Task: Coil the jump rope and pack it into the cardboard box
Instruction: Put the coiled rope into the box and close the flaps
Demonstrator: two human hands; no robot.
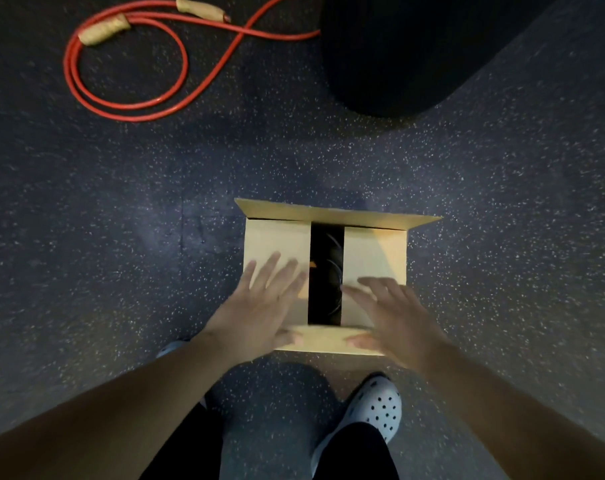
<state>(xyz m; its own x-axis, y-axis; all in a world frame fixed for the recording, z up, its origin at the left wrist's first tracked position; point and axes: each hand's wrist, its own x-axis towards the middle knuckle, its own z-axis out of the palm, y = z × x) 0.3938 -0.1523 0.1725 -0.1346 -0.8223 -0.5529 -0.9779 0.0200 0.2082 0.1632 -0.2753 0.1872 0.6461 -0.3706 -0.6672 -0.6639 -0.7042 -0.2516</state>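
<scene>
Hands, both left hand (259, 306) and right hand (394, 313), rest open-fingered, gripping nothing, on the cardboard box (277, 244) flaps, while the red jump rope (128, 107) sprawls loosely looped on the floor well beyond the box's far-left corner, nearer the left hand.

Red jump rope (128, 98), tan cardboard box (277, 240), speckled floor (121, 237)

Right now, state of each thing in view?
cardboard box: on floor, side flaps folded in with a gap, far flap up
red jump rope: loose on floor, outside box
left hand: flat, open, on left flap
right hand: flat, open, on right flap
box contents: dark, unclear
</scene>
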